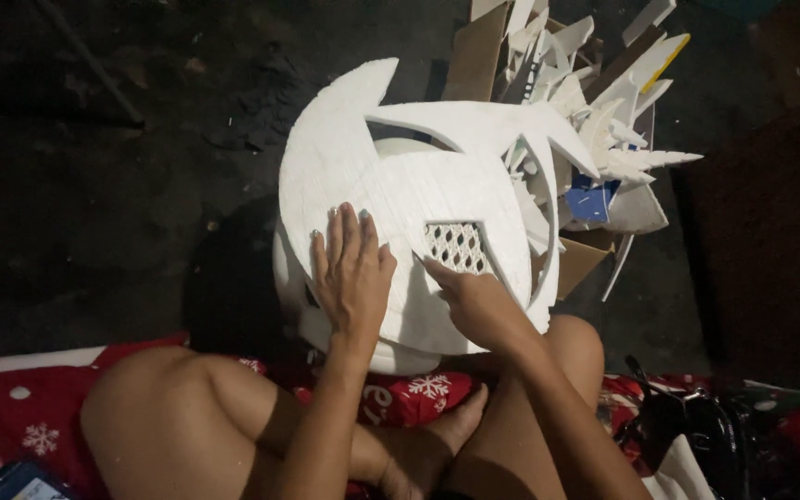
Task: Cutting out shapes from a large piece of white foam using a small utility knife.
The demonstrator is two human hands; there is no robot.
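Seated cross-legged on red snowflake-print blanket [20,417]; dark phone [11,483] at near left edge. Left hand [352,268] flat, fingers spread and released, pressing down on white foam mask panel [400,194]. Right hand [474,301] loosely curled, fingertips pinching at edge of lattice mesh insert [456,246] — grasping nothing else. Panel resting over rounded foam base between the knees. Beyond — box of foam offcuts [594,120]. Risk: thin pointed foam tips likely to snap under uneven pressure; mesh likely to tear if pulled hard.

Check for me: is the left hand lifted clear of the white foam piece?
No, the left hand lies flat, fingers spread, on the white foam piece.
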